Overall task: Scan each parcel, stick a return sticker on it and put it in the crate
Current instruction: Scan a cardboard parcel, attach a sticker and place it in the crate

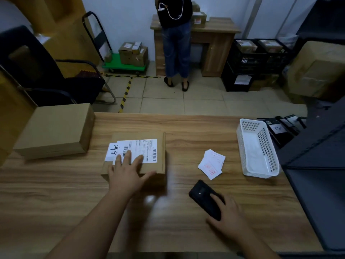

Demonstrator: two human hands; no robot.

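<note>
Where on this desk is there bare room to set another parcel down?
Free patches: the strip between the labelled parcel and the return stickers, and the near-left desk below the plain box. Crowded: the right side, where stickers, white basket and the right hand holding the scanner cluster.

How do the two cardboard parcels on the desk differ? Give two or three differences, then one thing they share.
The centre parcel bears a white shipping label; the left parcel shows none. The left hand rests on the centre parcel; nothing touches the left parcel, which overhangs the desk's edge. Both are closed brown boxes.
</note>
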